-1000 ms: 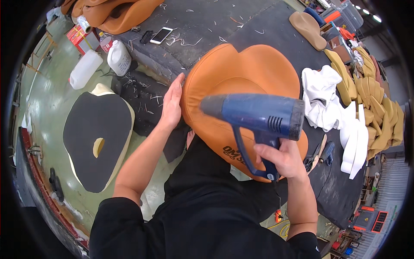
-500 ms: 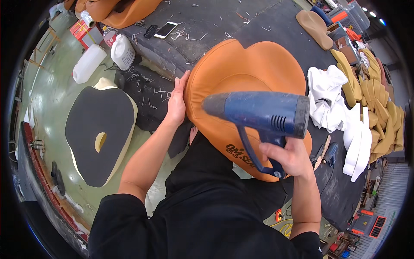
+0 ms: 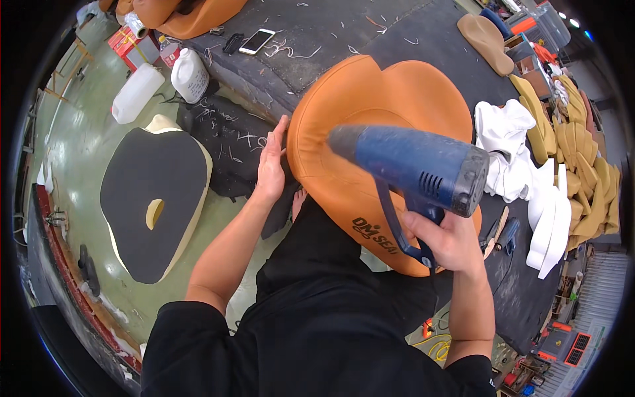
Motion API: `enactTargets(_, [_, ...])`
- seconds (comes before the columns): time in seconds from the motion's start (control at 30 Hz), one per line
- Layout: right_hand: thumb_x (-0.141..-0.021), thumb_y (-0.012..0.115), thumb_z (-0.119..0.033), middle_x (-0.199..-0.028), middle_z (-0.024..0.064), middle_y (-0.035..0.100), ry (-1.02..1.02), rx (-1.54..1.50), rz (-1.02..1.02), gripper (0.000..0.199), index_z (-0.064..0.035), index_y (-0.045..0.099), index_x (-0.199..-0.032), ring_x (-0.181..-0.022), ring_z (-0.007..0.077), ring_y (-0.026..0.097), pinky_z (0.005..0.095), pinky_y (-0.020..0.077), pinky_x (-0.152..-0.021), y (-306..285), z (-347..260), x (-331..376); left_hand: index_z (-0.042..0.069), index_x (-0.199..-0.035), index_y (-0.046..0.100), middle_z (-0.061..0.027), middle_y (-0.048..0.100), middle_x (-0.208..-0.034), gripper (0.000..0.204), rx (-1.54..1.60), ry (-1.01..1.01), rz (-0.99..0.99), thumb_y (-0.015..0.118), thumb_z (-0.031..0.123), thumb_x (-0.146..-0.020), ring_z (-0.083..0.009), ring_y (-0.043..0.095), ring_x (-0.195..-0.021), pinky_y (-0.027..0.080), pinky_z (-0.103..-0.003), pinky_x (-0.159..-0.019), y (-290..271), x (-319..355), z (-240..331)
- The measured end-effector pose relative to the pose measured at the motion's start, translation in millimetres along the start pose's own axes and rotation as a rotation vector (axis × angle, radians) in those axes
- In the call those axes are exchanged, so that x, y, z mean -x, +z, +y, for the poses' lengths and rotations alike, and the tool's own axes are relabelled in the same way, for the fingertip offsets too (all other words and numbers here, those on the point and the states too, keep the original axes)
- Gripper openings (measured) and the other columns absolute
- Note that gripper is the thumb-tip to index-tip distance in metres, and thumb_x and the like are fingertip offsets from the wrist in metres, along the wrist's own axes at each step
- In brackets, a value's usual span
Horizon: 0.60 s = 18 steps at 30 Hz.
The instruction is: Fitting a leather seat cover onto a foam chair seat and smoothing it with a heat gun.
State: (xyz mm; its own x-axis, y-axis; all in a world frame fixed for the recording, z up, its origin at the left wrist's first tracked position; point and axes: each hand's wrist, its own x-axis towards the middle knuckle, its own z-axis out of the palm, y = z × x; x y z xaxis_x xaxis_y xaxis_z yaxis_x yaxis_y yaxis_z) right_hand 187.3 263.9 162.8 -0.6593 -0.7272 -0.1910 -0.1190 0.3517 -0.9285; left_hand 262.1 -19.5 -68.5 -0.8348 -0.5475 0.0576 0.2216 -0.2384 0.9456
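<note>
An orange leather-covered motorcycle seat (image 3: 423, 99) lies at the near edge of the black work table, with a curved seam and dark lettering on its near side. My right hand (image 3: 446, 241) grips the handle of a blue heat gun (image 3: 410, 159), whose dark nozzle points left over the seat's left part. The gun hides the middle of the seat. Flat and upright, my left hand (image 3: 270, 165) is beside the seat's left edge, fingers stretched out and pointing away from me. Whether its palm touches the cover I cannot tell.
A black-topped foam seat piece (image 3: 155, 205) lies at left, below white plastic jugs (image 3: 137, 92). On the black table (image 3: 423, 30) are a phone (image 3: 256, 41) and thread scraps. White covers (image 3: 506, 145), tan pieces (image 3: 582, 172) and hand tools (image 3: 506, 235) lie at right.
The heat gun has shifted slightly right and its rear end has tilted down. My left hand has turned edge-on beside the seat. The seat has tilted a little.
</note>
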Motion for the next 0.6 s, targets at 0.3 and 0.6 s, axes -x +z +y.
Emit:
enactTargets(0.3, [-0.090, 0.071, 0.004, -0.092, 0.0028, 0.065, -0.031, 0.097, -0.002, 0.035, 0.0034, 0.059, -0.123, -0.078, 0.0115, 0.062, 0.0282, 0.0505, -0.068, -5.5, -25.7, -2.5, 0.013, -0.166, 0.029, -0.0073, 0.022, -0.175, 0.083, -0.101, -0.030, 0.051, 0.020, 0.070, -0.107, -0.0289, 0.011, -0.162, 0.010, -0.055, -0.128, -8.3, 7.1, 16.3])
enactTargets(0.6, [-0.090, 0.078, -0.005, -0.101, 0.0016, 0.066, -0.160, 0.308, -0.046, 0.031, 0.0005, 0.067, -0.118, -0.086, 0.0108, 0.061, 0.0285, 0.0504, -0.075, -10.8, -50.2, 1.6, 0.014, -0.167, 0.029, -0.0073, 0.023, -0.174, 0.083, -0.138, 0.028, 0.026, 0.022, 0.070, -0.107, -0.0277, 0.012, -0.162, 0.011, -0.055, -0.127, 0.2, 9.5, 26.4])
